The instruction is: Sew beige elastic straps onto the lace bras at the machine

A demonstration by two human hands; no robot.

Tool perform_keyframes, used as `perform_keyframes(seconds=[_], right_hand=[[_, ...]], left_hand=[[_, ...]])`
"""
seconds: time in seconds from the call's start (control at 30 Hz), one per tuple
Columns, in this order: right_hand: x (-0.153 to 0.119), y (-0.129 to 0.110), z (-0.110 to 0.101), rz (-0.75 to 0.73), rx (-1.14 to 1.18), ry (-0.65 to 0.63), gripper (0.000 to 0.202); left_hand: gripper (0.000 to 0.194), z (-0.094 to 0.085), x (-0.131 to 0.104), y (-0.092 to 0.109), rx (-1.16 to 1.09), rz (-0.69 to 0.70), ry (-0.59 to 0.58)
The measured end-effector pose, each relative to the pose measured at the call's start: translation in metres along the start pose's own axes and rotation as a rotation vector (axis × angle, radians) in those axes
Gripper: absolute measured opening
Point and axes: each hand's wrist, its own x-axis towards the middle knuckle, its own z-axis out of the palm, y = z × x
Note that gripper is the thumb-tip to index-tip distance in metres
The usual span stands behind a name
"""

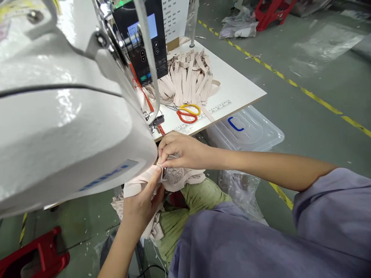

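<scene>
A pale beige lace bra (174, 178) hangs over the lap beside the sewing machine head (66, 135). My left hand (142, 204) is closed on its smooth band from below, thumb on top near the machine. From the right, my right hand (182, 150) pinches the edge of the same bra, its fingertips almost meeting the left thumb. The needle area is hidden behind the machine head, so I cannot tell whether the fabric touches it.
On the white table (240, 92) lie a heap of beige straps (188, 77) and scissors (188, 113) with red and yellow handles. A control panel (142, 42) stands behind. Below are a lidded clear plastic box (252, 129) and a red stool (37, 255).
</scene>
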Motion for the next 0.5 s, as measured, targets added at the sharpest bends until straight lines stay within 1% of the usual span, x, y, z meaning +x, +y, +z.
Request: perform_keyframes(seconds=[0.07, 0.13, 0.17, 0.27, 0.33, 0.4, 0.5], right_hand=[[-0.002, 0.001, 0.002, -0.007, -0.02, 0.007, 0.007], [-0.008, 0.001, 0.007, -0.039, -0.065, 0.046, 0.009], [-0.012, 0.001, 0.01, -0.082, -0.095, 0.073, 0.01], [-0.023, 0.003, 0.019, -0.278, -0.191, 0.146, 0.018], [-0.027, 0.005, 0.021, -0.369, -0.262, 0.163, 0.023], [-0.027, 0.006, 0.02, -0.395, -0.338, 0.168, 0.022], [-0.022, 0.004, 0.017, -0.392, -0.439, 0.169, 0.018]], left_hand=[[0.064, 0.001, 0.001, 0.0, 0.008, 0.01, 0.007], [0.063, 0.001, 0.001, 0.003, 0.025, -0.003, 0.012], [0.062, 0.002, 0.0, 0.005, 0.039, -0.022, 0.01], [0.057, 0.001, -0.004, 0.014, 0.084, -0.096, -0.014], [0.054, 0.0, -0.006, 0.019, 0.092, -0.136, -0.031], [0.05, -0.004, -0.008, 0.02, 0.07, -0.176, -0.052], [0.049, -0.013, -0.008, 0.015, -0.045, -0.186, -0.144]])
